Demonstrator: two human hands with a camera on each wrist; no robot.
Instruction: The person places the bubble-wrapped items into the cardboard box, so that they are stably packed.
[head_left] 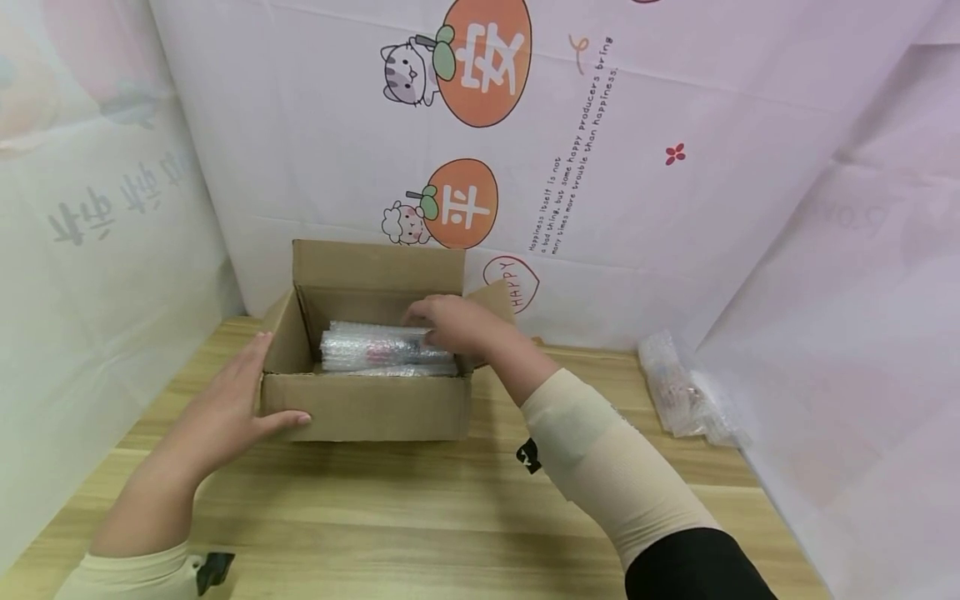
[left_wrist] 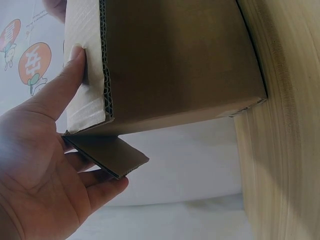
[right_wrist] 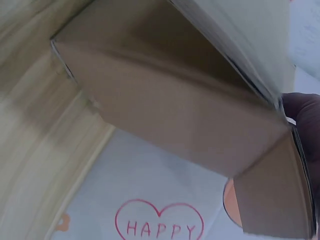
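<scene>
An open cardboard box point(head_left: 367, 408) stands on the wooden table against the back sheet. Inside lie bubble-wrapped packages point(head_left: 360, 348), their contents blurred by the wrap apart from a reddish patch. My left hand point(head_left: 221, 417) grips the box's left front corner. In the left wrist view its thumb point(left_wrist: 72, 72) lies along the cardboard edge, and the other fingers are behind a side flap point(left_wrist: 112, 155). Over the right end of the box, my right hand point(head_left: 461, 323) reaches in with bent fingers just above the packages. The right wrist view shows mostly the box wall point(right_wrist: 170, 110), hiding those fingers.
Another bubble-wrapped bundle point(head_left: 678, 387) lies on the right of the table by the side sheet. White printed sheets point(head_left: 322, 125) enclose the back and both sides. Raised flaps point(head_left: 378, 267) stand up around the box opening.
</scene>
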